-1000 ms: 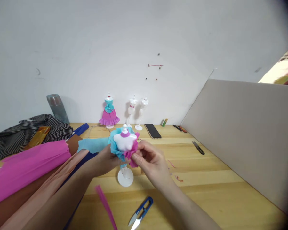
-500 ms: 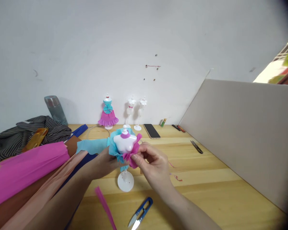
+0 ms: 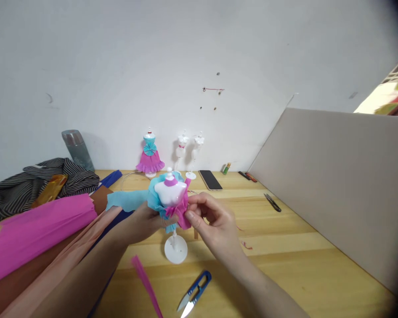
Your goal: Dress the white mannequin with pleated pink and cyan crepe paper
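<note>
Left hand (image 3: 148, 222) grips one mannequin (image 3: 170, 193), right hand (image 3: 216, 224) one pink ruffle (image 3: 182, 215)

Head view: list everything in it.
Held plastic mannequin: 1, white, centre
Crepe ruffles: several, blue, pink, around it
Dressed mannequin: 1, blue, pink, wall
Other mannequins: 2, white, wall
Smartphone: 1, black, far
Small bottle: 1, green, far
Slim items: several, dark, red, right
Snips: 2, blue front, black right
Paper strip: 1, pink, front
Thread scraps: some, red, right
Wire loop: 1, grey, left
Crepe sheets: several, mixed, left
Striped cloth: 1, dark, left
Glossy packet: 1, amber, left
Flask: 1, grey, left
Panel: 1, white, right
Table: 1, wooden, below
Wall: 1, white, back
Left hand: 1, bare, centre
Right hand: 1, bare, centre
</note>
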A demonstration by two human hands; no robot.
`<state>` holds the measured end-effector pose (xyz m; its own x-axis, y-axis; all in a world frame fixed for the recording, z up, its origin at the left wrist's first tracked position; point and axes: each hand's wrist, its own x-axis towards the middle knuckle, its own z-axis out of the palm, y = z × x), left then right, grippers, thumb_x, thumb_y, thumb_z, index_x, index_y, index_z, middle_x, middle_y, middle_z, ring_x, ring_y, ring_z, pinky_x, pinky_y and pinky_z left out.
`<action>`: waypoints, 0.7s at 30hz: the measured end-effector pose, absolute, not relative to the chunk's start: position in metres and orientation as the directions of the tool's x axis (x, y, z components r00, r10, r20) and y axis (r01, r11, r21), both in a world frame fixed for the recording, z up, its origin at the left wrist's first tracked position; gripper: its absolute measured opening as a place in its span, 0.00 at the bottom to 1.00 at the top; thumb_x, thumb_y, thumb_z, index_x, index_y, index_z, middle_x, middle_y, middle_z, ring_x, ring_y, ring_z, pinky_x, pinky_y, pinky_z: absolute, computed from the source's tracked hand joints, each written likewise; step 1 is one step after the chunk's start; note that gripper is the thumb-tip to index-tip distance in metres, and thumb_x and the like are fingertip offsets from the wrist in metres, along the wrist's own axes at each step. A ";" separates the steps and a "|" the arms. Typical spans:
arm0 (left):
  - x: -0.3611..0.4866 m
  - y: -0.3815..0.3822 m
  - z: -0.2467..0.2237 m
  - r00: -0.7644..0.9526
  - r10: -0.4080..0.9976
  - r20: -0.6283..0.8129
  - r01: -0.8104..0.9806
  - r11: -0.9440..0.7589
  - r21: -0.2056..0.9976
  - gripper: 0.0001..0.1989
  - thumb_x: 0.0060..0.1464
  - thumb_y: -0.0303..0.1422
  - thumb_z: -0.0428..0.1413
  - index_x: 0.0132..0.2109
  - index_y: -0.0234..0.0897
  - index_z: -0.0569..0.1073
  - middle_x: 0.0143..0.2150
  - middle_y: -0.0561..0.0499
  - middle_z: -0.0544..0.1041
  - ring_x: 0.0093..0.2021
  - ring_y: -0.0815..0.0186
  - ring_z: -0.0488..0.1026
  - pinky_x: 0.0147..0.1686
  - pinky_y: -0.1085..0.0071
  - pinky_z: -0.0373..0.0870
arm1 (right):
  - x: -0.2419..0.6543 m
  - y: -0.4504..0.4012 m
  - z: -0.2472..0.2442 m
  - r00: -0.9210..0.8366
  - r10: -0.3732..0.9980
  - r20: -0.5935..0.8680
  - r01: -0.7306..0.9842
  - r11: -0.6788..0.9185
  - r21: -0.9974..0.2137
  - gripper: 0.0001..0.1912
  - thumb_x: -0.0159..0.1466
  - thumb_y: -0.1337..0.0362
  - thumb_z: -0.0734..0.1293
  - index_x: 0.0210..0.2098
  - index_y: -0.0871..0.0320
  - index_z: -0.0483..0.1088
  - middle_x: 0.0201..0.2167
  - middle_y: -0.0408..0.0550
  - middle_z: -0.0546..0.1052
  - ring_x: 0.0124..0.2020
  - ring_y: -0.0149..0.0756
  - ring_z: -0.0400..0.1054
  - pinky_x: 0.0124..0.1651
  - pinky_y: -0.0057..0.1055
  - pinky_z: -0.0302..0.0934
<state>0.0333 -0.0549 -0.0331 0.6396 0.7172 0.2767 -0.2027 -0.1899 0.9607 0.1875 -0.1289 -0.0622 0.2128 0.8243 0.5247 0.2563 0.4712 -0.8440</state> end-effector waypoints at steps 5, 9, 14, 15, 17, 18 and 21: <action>0.030 -0.048 -0.042 0.679 0.667 0.306 -0.106 -0.324 0.940 0.08 0.45 0.35 0.63 0.34 0.37 0.77 0.30 0.50 0.78 0.38 0.57 0.74 0.42 0.65 0.72 | 0.187 -0.127 -0.064 0.268 0.826 0.495 0.225 0.446 -0.866 0.06 0.58 0.63 0.68 0.33 0.58 0.73 0.22 0.42 0.68 0.21 0.27 0.61 0.23 0.25 0.59; 0.035 -0.047 -0.055 0.679 0.665 0.311 -0.068 -0.364 0.929 0.08 0.47 0.35 0.61 0.36 0.38 0.76 0.34 0.49 0.78 0.41 0.56 0.73 0.43 0.65 0.71 | 0.185 -0.124 -0.069 0.257 0.830 0.496 0.276 0.429 -0.860 0.07 0.59 0.62 0.67 0.27 0.58 0.70 0.19 0.41 0.67 0.19 0.27 0.59 0.22 0.26 0.58; 0.044 -0.049 -0.066 0.704 0.654 0.275 -0.053 -0.339 0.939 0.08 0.52 0.36 0.57 0.37 0.35 0.74 0.34 0.49 0.76 0.40 0.59 0.72 0.42 0.66 0.70 | 0.184 -0.123 -0.072 0.245 0.806 0.539 0.346 0.447 -0.825 0.11 0.61 0.62 0.65 0.24 0.58 0.66 0.20 0.42 0.67 0.20 0.28 0.60 0.23 0.27 0.58; 0.045 -0.049 -0.067 0.699 0.662 0.271 -0.056 -0.327 0.943 0.08 0.52 0.36 0.57 0.37 0.35 0.73 0.33 0.49 0.76 0.41 0.60 0.72 0.42 0.66 0.69 | 0.185 -0.123 -0.071 0.235 0.799 0.554 0.379 0.450 -0.809 0.11 0.62 0.62 0.65 0.24 0.58 0.66 0.20 0.42 0.67 0.21 0.29 0.60 0.23 0.27 0.58; 0.047 -0.049 -0.068 0.679 0.684 0.266 -0.057 -0.312 0.948 0.09 0.53 0.36 0.57 0.37 0.35 0.72 0.34 0.49 0.75 0.41 0.60 0.71 0.44 0.66 0.68 | 0.187 -0.125 -0.069 0.192 0.772 0.606 0.476 0.467 -0.745 0.11 0.63 0.64 0.63 0.25 0.58 0.68 0.21 0.44 0.68 0.23 0.30 0.61 0.25 0.28 0.58; 0.048 -0.049 -0.068 0.670 0.694 0.263 -0.053 -0.308 0.950 0.09 0.53 0.37 0.56 0.37 0.35 0.72 0.35 0.49 0.75 0.41 0.60 0.71 0.44 0.66 0.68 | 0.187 -0.125 -0.068 0.161 0.756 0.634 0.526 0.478 -0.703 0.10 0.64 0.65 0.62 0.26 0.58 0.69 0.22 0.44 0.68 0.24 0.31 0.62 0.26 0.29 0.59; 0.049 -0.046 -0.068 0.640 0.738 0.215 -0.033 -0.253 0.967 0.11 0.53 0.39 0.56 0.36 0.34 0.72 0.36 0.49 0.75 0.40 0.61 0.71 0.44 0.66 0.68 | 0.188 -0.125 -0.069 0.076 0.719 0.691 0.616 0.511 -0.600 0.09 0.65 0.68 0.60 0.36 0.58 0.73 0.27 0.48 0.70 0.29 0.34 0.65 0.30 0.31 0.61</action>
